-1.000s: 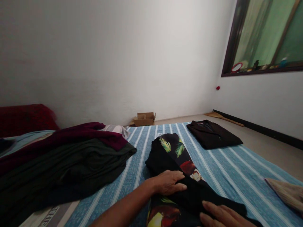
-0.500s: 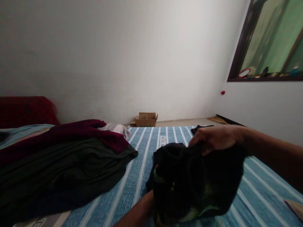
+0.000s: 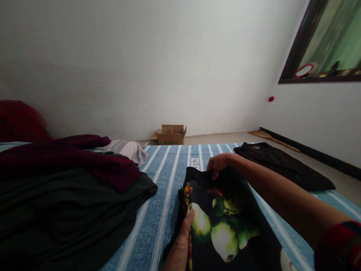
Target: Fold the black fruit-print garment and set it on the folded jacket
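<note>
A black garment with a printed pattern of green-white fruit (image 3: 225, 237) lies in front of me on the striped bedsheet, apparently folded. My right hand (image 3: 221, 163) pinches its far edge, with the fingers bent over the cloth. At the left edge, my left hand (image 3: 180, 241) grips the cloth with the thumb on top; its other fingers are hidden underneath. More dark fabric shows just under the garment's left side.
To the left lie a dark green garment (image 3: 70, 210) and a maroon garment (image 3: 84, 158). A folded black garment (image 3: 282, 165) rests at the far right of the blue striped bedsheet (image 3: 158, 195). Beyond the bed stand a cardboard box (image 3: 170, 137) and a white wall.
The bunched black garment has come down flatter, and its fruit print now shows. My right hand has moved left. The folded black garment at right has come into fuller view.
</note>
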Motion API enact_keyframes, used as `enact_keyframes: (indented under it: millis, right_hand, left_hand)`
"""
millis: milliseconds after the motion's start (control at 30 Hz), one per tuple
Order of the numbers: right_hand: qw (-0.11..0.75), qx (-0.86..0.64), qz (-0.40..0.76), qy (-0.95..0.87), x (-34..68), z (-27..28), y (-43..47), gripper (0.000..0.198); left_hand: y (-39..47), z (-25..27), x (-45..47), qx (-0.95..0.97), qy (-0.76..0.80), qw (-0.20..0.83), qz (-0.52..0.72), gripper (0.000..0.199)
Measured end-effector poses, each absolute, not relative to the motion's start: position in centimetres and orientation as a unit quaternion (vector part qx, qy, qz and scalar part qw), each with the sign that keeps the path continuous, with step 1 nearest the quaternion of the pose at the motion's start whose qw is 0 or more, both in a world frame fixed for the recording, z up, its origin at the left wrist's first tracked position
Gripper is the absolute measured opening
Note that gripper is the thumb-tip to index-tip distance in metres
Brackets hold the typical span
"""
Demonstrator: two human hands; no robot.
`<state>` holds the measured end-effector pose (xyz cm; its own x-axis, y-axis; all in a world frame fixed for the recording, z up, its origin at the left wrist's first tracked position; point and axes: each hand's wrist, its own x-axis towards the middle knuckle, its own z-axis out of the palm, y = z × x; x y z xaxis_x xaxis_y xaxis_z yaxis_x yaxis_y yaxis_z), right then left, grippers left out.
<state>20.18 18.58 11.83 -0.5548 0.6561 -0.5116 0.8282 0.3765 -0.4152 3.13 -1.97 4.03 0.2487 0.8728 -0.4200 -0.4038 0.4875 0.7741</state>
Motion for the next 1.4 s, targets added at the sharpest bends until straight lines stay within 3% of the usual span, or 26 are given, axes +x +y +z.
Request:
enact_keyframes:
  millis: [233,500,567,667,733,800,900,1033,1167,1400]
  right_hand:
    - [0.103,0.447,-0.376,0.805,21.0,10.0,20.4,0.031]
    - [0.013,0.471,-0.337,0.815,21.5,7.9,20.7,0.039]
    - [-0.004,0.471,-0.325,0.82,21.6,7.7,20.6,0.04]
    - [-0.018,0.468,-0.31,0.828,21.6,7.3,20.5,0.039]
    - [-0.018,0.462,-0.301,0.834,21.6,7.2,20.6,0.035]
    - [-0.015,0.457,-0.291,0.84,21.4,7.2,20.6,0.032]
    - [-0.009,0.454,-0.267,0.85,21.2,7.2,20.4,0.029]
    - [-0.017,0.48,-0.19,0.856,21.1,6.7,19.5,0.034]
    - [-0.04,0.533,-0.083,0.841,21.3,5.9,18.2,0.052]
    - [-0.104,0.552,0.023,0.827,21.3,8.6,13.4,0.056]
  left_hand:
    - [-2.6,4.4,2.2,0.288,0.435,0.755,0.397,0.052]
    - [-1.8,4.0,0.6,0.369,0.456,0.718,0.376,0.053]
    - [-1.6,3.8,-0.6,0.443,0.506,0.627,0.394,0.057]
    - [-1.6,4.6,-1.2,0.608,0.576,0.336,0.431,0.061]
    - [-1.2,5.8,-0.1,0.724,0.54,0.148,0.404,0.055]
    - [-0.2,6.9,1.8,0.816,0.476,0.067,0.32,0.049]
    - [2.6,7.2,4.3,0.849,0.497,0.057,0.17,0.049]
    - [5.5,5.6,4.4,0.82,0.569,0.063,0.031,0.066]
    - [5.7,4.8,3.9,0.811,0.583,0.041,0.007,0.067]
    - [5.3,5.6,4.2,0.811,0.584,0.031,0.01,0.065]
